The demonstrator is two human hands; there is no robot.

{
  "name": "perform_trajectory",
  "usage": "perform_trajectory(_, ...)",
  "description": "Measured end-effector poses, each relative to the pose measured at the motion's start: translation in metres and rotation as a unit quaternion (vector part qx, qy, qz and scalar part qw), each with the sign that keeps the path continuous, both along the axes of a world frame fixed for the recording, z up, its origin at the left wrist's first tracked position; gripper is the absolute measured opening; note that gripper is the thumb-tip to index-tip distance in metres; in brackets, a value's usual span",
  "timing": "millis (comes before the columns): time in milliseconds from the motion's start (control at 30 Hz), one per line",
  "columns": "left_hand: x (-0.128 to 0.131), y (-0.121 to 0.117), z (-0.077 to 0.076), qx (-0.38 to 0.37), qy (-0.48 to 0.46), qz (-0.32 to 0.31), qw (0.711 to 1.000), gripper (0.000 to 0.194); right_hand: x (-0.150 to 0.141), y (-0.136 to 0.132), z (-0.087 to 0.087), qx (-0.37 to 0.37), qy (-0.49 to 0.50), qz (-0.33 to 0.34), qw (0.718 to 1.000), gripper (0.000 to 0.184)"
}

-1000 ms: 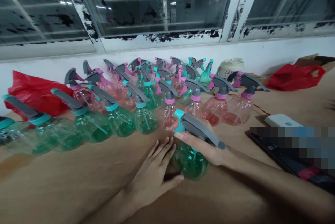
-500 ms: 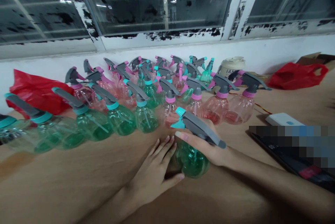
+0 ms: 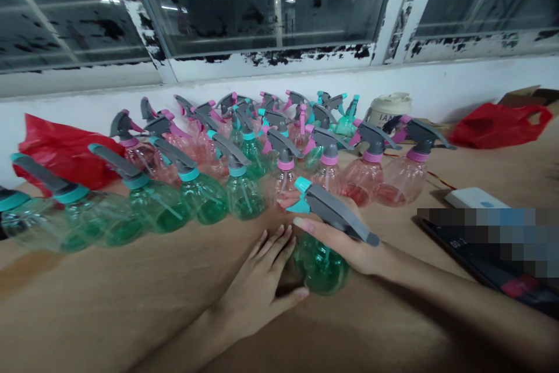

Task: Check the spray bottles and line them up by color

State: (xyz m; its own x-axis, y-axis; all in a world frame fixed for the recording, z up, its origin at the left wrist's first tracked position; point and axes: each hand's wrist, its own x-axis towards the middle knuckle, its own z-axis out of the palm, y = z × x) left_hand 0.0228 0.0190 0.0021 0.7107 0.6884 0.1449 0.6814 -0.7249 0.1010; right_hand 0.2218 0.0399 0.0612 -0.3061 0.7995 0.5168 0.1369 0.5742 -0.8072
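Spray bottle (image 3: 325,271) upright, nozzle (image 3: 302,184) leftward

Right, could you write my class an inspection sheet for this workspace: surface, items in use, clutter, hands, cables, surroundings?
Surface: wood-toned table, brownish patch at left.
Items in use: green spray bottle with turquoise-and-grey head; other green bottles and pink bottles grouped behind and leftward.
Clutter: red bags at both sides, white tub, white box, dark device partly masked.
Hands: right hand wraps the green spray bottle's neck; left hand open beside it, contact unclear.
Cables: thin reddish cord near the white box.
Surroundings: white wall, windows with blotched frames.
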Motion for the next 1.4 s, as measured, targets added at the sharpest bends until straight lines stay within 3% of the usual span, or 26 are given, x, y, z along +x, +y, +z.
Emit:
perform_trajectory(200,0.0013,-0.0006,0.0036,-0.009,0.013,0.000,1.000,0.076,-0.0004,-0.0017,0.0041,-0.016,-0.003,0.004,1.000,0.014)
perform_trajectory(367,0.0010,-0.0001,0.0006,-0.005,0.006,-0.002,1.000,0.075,0.0010,-0.0010,0.0022,-0.030,-0.016,0.005,0.999,0.020)
perform_trajectory(500,0.0009,-0.0003,0.0012,-0.007,0.013,0.002,1.000,0.074,0.0028,0.0010,0.0000,-0.036,0.013,0.035,0.999,0.014)
perform_trajectory(633,0.0007,-0.0004,0.0020,-0.010,0.003,0.002,1.000,0.072,0.0027,0.0016,-0.0001,-0.043,0.016,0.036,0.998,0.027)
perform_trajectory(1067,0.0012,-0.0011,0.0015,-0.010,0.003,0.007,1.000,0.071,0.0031,0.0012,-0.0003,-0.028,-0.008,0.001,1.000,0.024)
perform_trajectory(1400,0.0010,-0.0010,0.0012,-0.010,0.005,0.009,1.000,0.072,0.0032,0.0010,0.0003,-0.037,0.020,0.038,0.998,0.031)
